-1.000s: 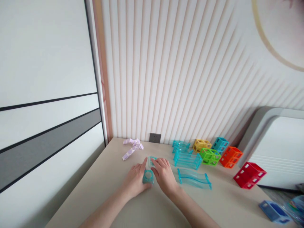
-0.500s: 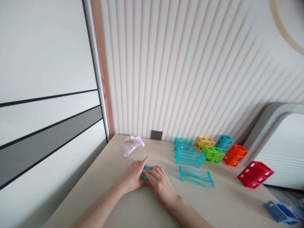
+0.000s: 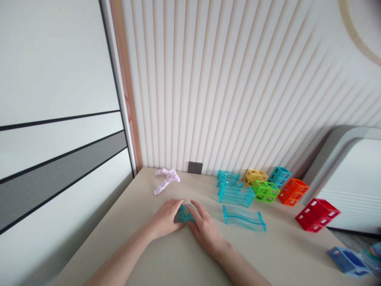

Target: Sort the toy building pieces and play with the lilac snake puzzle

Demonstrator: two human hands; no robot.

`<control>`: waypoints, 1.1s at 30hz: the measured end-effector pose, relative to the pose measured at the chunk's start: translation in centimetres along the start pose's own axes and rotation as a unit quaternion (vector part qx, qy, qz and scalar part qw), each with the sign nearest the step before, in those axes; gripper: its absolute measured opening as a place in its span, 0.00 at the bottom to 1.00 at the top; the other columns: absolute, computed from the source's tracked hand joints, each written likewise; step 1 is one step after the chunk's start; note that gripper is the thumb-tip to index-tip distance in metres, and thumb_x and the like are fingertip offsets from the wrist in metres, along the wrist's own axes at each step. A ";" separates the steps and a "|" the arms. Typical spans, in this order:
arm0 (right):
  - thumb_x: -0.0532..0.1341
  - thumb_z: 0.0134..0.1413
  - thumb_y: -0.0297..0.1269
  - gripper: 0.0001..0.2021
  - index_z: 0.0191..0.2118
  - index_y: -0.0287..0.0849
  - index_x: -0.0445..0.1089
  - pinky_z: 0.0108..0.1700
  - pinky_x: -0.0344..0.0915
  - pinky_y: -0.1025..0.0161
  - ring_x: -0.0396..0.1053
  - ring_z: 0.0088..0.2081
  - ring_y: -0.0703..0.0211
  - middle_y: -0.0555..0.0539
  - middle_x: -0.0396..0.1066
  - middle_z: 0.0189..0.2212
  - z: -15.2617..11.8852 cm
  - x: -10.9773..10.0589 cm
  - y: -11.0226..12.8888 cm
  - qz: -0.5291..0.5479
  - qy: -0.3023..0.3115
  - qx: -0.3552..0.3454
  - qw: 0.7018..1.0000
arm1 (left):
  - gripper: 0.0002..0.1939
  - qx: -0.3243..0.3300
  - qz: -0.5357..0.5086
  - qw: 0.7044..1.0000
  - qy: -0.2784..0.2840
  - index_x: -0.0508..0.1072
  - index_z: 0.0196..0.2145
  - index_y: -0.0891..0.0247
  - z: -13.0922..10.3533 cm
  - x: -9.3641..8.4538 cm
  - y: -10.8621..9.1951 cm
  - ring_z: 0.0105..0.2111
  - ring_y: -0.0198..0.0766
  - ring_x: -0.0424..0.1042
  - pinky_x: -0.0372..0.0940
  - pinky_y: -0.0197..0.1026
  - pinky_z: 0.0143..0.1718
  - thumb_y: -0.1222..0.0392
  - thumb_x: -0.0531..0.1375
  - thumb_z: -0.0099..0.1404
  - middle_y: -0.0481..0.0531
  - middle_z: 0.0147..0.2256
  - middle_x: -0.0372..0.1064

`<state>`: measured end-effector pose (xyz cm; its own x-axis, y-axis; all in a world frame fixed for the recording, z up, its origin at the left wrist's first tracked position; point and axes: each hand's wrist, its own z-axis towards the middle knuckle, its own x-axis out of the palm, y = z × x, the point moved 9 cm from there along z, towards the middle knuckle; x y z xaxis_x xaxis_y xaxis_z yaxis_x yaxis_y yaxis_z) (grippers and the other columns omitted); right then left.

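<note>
A small translucent teal piece (image 3: 185, 213) lies between my two hands at the front middle of the table. My left hand (image 3: 168, 216) curves round its left side, thumb low and fingers above. From the right, my right hand (image 3: 204, 228) touches the piece with its fingertips, the fingers bent and slightly apart. To the right of my hands lies a wavy translucent teal piece (image 3: 244, 218). Behind it stand more teal pieces (image 3: 236, 195), grouped together.
Lilac faceted pieces (image 3: 167, 180) lie at the back left. Toward the right stand yellow (image 3: 255, 176), green (image 3: 266, 191), blue (image 3: 279, 176), orange (image 3: 293, 192) and red (image 3: 317, 215) open-framed blocks. A darker blue block (image 3: 348, 261) is near the right edge.
My right hand has drawn back from over the teal piece, and its fingers have spread a little. More of the piece shows between my hands. The view has shifted slightly.
</note>
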<state>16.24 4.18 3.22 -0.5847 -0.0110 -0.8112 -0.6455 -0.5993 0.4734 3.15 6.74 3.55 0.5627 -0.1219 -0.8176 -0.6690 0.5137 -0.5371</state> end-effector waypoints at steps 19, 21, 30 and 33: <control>0.57 0.62 0.29 0.28 0.67 0.47 0.59 0.66 0.61 0.52 0.64 0.63 0.50 0.40 0.64 0.64 0.2 0.0 -0.6 0.102 0.006 0.026 0.994 | 0.38 -0.003 -0.002 1.000 0.023 0.64 0.62 0.57 -0.1 -0.2 -0.4 0.58 0.55 0.67 0.59 0.58 0.61 0.60 0.68 0.55 0.60 0.57 0.69; 0.58 0.61 0.28 0.30 0.67 0.47 0.58 0.66 0.60 0.51 0.63 0.64 0.51 0.41 0.63 0.64 0.3 0.0 -0.6 0.111 0.015 0.034 0.993 | 0.33 -0.006 0.003 1.000 0.022 0.67 0.60 0.57 0.0 -0.3 -0.5 0.58 0.54 0.67 0.60 0.57 0.61 0.60 0.67 0.57 0.58 0.56 0.71; 0.63 0.55 0.26 0.30 0.63 0.49 0.62 0.63 0.63 0.52 0.68 0.60 0.50 0.43 0.69 0.59 0.2 -0.6 -1.1 0.156 -0.017 0.054 0.986 | 0.35 -0.033 -0.131 0.990 -0.026 0.65 0.61 0.56 0.0 -0.2 0.6 0.57 0.53 0.68 0.61 0.56 0.60 0.62 0.67 0.57 0.58 0.57 0.69; 0.63 0.55 0.27 0.29 0.63 0.48 0.62 0.61 0.67 0.50 0.70 0.57 0.49 0.42 0.70 0.57 0.3 -1.2 -1.5 0.180 -0.053 0.061 0.980 | 0.32 -0.053 -0.266 0.961 -0.049 0.66 0.60 0.57 0.1 -0.3 0.7 0.52 0.50 0.71 0.65 0.53 0.56 0.60 0.67 0.57 0.58 0.55 0.71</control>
<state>17.76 5.28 3.58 -0.8290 -0.1166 -0.5470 -0.4382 -0.4723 0.7648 2.56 7.17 3.41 0.8788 -0.2598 -0.4003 -0.3162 0.3112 -0.8962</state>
